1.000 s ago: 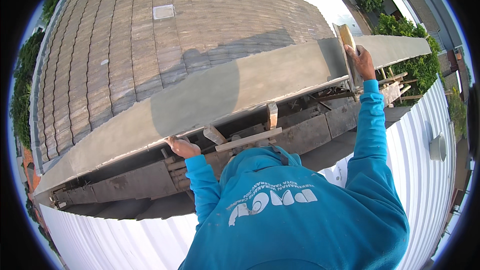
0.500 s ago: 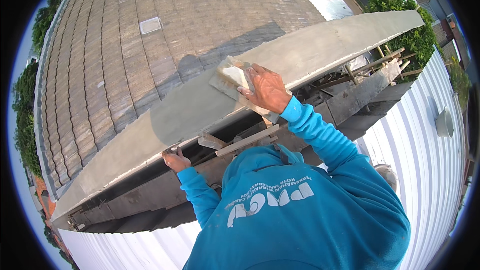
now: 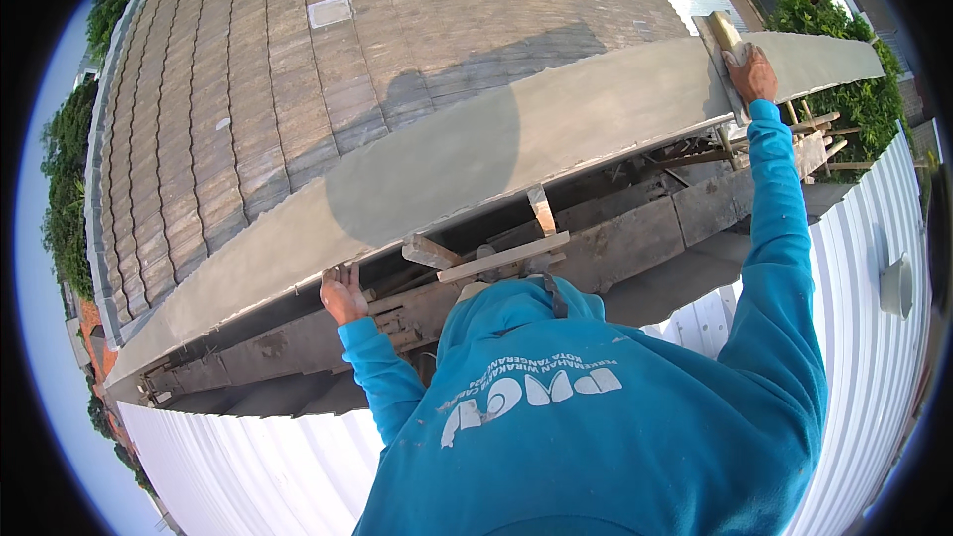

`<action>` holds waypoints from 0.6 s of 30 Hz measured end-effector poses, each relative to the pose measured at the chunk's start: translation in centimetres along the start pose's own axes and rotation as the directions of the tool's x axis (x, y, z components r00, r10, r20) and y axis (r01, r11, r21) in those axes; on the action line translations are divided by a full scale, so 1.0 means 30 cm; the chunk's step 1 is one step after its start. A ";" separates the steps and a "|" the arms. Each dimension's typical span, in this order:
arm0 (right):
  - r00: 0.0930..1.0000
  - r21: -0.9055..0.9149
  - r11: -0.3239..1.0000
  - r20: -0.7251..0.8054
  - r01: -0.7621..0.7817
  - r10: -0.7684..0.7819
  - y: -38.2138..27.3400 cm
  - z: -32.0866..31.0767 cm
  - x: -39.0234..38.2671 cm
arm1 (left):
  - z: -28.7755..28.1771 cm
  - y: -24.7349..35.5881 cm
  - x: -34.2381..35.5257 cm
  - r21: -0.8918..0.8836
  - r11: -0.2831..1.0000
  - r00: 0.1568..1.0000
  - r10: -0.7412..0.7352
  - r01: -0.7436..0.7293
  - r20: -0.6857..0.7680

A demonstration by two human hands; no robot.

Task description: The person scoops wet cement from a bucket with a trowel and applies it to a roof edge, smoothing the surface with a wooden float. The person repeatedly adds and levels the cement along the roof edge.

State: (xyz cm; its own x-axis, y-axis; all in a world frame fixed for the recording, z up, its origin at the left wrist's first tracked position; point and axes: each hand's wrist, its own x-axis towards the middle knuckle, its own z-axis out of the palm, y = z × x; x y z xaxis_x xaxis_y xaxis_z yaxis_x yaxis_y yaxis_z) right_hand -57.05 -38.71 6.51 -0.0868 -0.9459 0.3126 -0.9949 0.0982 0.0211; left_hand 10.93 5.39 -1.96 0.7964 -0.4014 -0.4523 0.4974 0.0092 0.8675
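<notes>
A long, pale grey cement-plastered ledge (image 3: 615, 109) slants across the view. My right hand (image 3: 751, 74), arm stretched far out, is closed around a plastering float (image 3: 727, 32) near the ledge's right end. The float lies crosswise on the plaster, its flat board (image 3: 717, 62) against the surface. My left hand (image 3: 343, 294) is at the ledge's lower edge, fingers mostly extended with their tips on the rim; it carries no tool. Smooth plaster lies between my hands, partly under my shadow (image 3: 427, 169).
Beyond the ledge slopes a brown tiled roof (image 3: 248, 69). Below the ledge is a dark gap with wooden props (image 3: 541, 210) and a short batten (image 3: 504, 256). White corrugated roofing (image 3: 854, 337) spreads nearer me, with a bucket-like container (image 3: 895, 286) at right. Trees (image 3: 809, 22) stand beyond.
My right hand has slid the float far to the right along the ledge, straightening the arm. My left hand stays at the lower edge, its fingers now straighter. The view has shifted slightly.
</notes>
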 end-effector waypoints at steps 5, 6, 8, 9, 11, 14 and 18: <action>0.970 -0.086 0.976 0.125 -0.198 0.208 0.439 0.110 0.181 | 0.004 -0.003 0.025 -0.017 1.000 0.987 0.012 -0.010 0.162; 0.974 -0.039 0.986 0.151 -0.164 0.168 0.373 0.127 0.174 | -0.017 0.000 0.019 -0.034 0.999 0.984 0.022 -0.016 0.174; 0.973 0.037 0.991 0.198 -0.128 0.118 0.217 0.098 0.103 | -0.056 0.004 0.011 -0.056 0.998 0.974 0.023 -0.011 0.227; 0.989 0.068 0.996 0.142 -0.058 0.048 0.124 0.071 0.055 | -0.047 0.014 0.001 0.023 1.000 0.977 0.008 -0.013 0.213; 0.995 0.079 0.995 0.075 0.060 -0.066 -0.070 0.013 -0.053 | -0.045 0.025 -0.018 0.047 0.999 0.974 0.003 -0.014 0.227; 0.988 0.122 0.984 0.069 0.130 -0.140 -0.331 -0.087 -0.231 | -0.019 0.035 -0.037 0.056 0.998 0.973 -0.010 -0.003 0.233; 0.958 0.230 0.932 -0.128 0.280 -0.256 -0.678 -0.190 -0.460 | -0.043 -0.003 -0.024 0.012 0.999 0.956 0.030 -0.035 0.291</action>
State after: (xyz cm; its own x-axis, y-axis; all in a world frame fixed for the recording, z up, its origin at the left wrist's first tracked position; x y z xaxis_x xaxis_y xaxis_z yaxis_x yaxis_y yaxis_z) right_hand -35.31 -25.91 7.18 0.1782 -0.8920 0.4154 -0.9633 -0.2444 -0.1114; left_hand 10.74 6.85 -1.97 0.6764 -0.6501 -0.3464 0.4648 0.0119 0.8853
